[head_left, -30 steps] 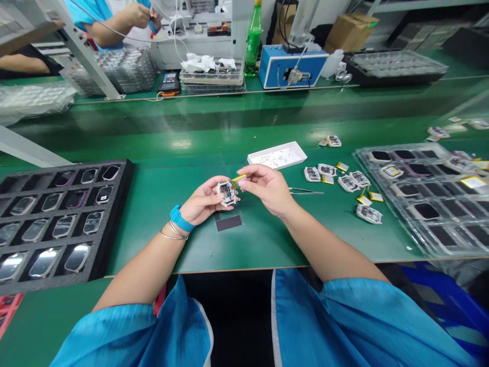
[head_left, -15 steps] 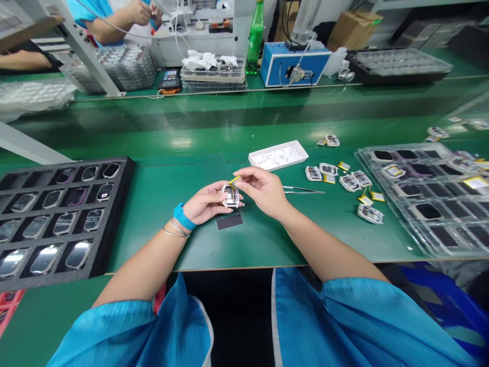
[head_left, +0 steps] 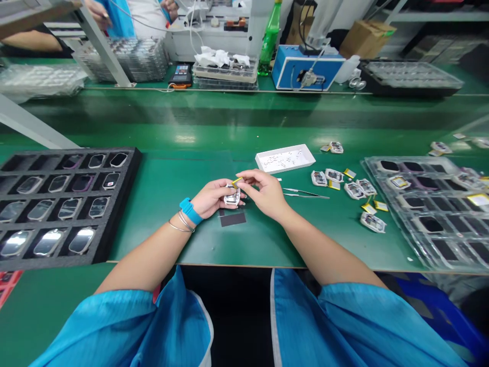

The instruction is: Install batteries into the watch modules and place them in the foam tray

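Note:
Between the thumb and fingers of my left hand [head_left: 213, 198] is a white smartwatch case [head_left: 232, 197], its inner electronics facing up. My right hand [head_left: 264, 192] pinches a small yellow-edged battery [head_left: 237, 180] at the case's upper edge, tilted over it. Whether a wire joins battery and case is too small to tell. Just below my left fingers a dark rectangular sheet [head_left: 233, 219] lies on the green table. Metal tweezers [head_left: 305, 193] rest to the right of my right hand.
Left stands a black foam tray [head_left: 126, 196] of watches. A shallow white box [head_left: 285, 158] with tiny parts lies ahead. Several open watch cases [head_left: 354, 190] with batteries sit right, beside clear plastic trays [head_left: 410, 224]. A blue machine [head_left: 284, 66] is behind; a co-worker's hand [head_left: 98, 14] shows across the bench.
My left thumb has moved up over the top of the case, near the battery. My right hand keeps its pinch on the battery. The whole view has shifted slightly.

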Available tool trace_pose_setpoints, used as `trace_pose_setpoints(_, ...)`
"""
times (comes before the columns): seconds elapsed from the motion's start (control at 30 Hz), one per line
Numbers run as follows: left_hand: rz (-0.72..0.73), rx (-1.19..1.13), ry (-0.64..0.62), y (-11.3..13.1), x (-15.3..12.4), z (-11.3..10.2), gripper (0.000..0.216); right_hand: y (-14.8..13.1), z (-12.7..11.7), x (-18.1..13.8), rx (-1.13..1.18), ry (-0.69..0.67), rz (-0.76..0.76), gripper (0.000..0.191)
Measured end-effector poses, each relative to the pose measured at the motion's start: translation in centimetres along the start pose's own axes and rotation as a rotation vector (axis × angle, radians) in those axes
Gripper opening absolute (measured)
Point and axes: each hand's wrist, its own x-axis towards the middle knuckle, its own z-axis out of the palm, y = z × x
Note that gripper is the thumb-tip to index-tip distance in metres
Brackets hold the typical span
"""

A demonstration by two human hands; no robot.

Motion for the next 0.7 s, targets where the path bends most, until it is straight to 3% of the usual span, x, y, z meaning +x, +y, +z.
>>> trace_pose_setpoints(0.13,0.091,-0.027,0.233,1.0,0.2,-0.4,0.008,0.4,0.6,0.1,-0.049,0.045,0.1,0.026)
trace_pose_setpoints(0.23,0.164,-0.068,0.375,1.6,0.4,-1.1,0.005,0.3,1.6,-0.3,-0.221,-0.146,0.092,0.004)
trace_pose_setpoints(0.27,0.17,-0.077,0.396,1.6,0.4,-1.2,0.006,0.3,2.0,-0.6,-0.294,-0.231,0.064,0.005)
trace_pose_setpoints(0.4,0.176,-0.067,0.407,1.4,0.5,-1.4,0.006,0.0,3.4,-1.6,-0.534,-0.377,-0.017,0.005)
trace_pose_setpoints(0.7,0.182,-0.039,0.385,1.1,0.7,-1.1,0.006,-0.3,4.2,-1.7,-0.601,-0.342,0.07,0.007)
